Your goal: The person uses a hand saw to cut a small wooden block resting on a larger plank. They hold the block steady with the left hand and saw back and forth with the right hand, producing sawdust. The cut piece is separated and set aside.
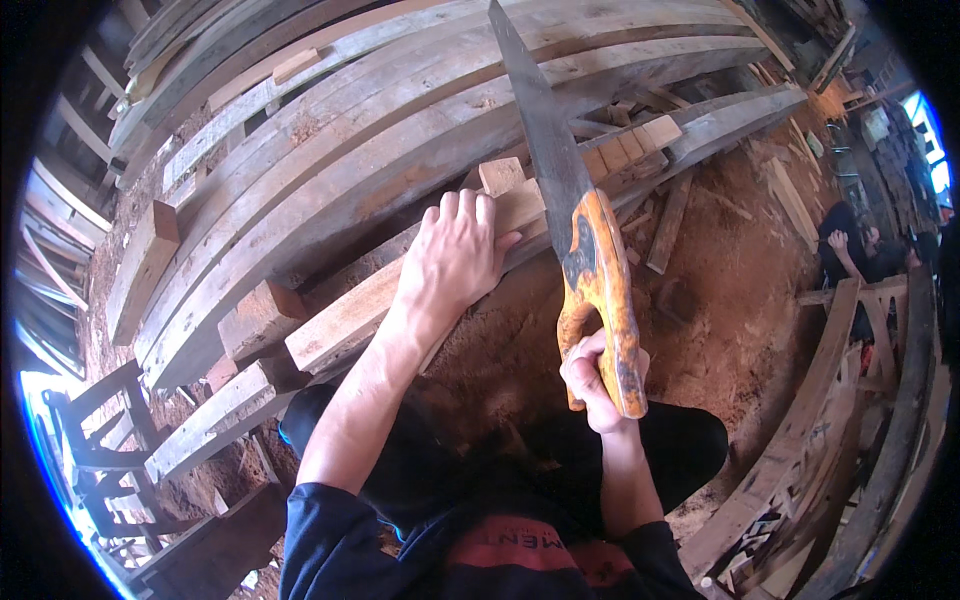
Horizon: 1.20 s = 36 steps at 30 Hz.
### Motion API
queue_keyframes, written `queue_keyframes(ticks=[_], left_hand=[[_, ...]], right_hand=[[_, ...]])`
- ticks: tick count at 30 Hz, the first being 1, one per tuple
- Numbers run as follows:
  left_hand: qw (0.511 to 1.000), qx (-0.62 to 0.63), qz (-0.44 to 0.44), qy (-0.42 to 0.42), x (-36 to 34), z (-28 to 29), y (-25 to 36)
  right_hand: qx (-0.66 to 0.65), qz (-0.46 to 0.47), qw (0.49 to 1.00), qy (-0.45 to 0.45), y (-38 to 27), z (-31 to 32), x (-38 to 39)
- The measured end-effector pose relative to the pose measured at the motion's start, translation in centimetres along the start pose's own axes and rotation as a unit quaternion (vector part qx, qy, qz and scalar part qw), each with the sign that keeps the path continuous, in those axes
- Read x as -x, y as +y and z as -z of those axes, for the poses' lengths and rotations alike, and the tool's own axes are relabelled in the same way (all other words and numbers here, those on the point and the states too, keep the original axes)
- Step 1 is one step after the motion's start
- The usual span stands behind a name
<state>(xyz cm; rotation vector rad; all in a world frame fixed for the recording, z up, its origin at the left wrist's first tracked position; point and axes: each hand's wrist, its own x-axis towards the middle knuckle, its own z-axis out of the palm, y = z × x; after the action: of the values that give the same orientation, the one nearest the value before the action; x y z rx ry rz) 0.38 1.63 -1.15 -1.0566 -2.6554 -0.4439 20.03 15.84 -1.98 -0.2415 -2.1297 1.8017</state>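
Observation:
My right hand (605,375) is wrapped round the worn yellow-orange handle of a handsaw (545,125). The long grey blade points up and away from me, tapering to its tip. It crosses over a squared wooden beam (345,325) just right of my left hand; whether its teeth touch the wood, I cannot tell. My left hand (452,250) presses down on that beam, fingers curled over the far side and thumb along the near side. Behind the fingers sits a small wood block (501,176).
Long grey timbers (400,135) lie across the far side. Short blocks (262,318) stand at the left. Reddish sawdust-strewn ground (700,300) spreads at the right. Another person (850,250) is at the far right, beyond wooden framing (820,400).

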Motion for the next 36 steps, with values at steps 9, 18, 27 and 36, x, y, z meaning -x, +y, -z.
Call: queue_keyframes(ticks=[9, 18, 27, 36], left_hand=[[1.0, -0.003, 0.011, 0.006, 0.0, 0.0, 0.0], [1.0, 0.016, -0.008, 0.01, -0.3, -0.2, -0.6], [0.998, 0.055, -0.022, -0.029, -0.8, 0.7, -1.6], [0.998, 0.048, -0.037, -0.01, -0.7, 0.5, -1.9]], right_hand=[[-0.071, 0.007, 0.995, -0.068, -3.7, 1.7, 6.8], [-0.117, -0.021, 0.992, -0.028, -0.7, 3.4, 7.3], [-0.006, 0.084, 0.996, -0.033, -0.8, 0.5, 8.7], [-0.061, 0.101, 0.989, -0.084, -1.3, -0.1, 8.8]])
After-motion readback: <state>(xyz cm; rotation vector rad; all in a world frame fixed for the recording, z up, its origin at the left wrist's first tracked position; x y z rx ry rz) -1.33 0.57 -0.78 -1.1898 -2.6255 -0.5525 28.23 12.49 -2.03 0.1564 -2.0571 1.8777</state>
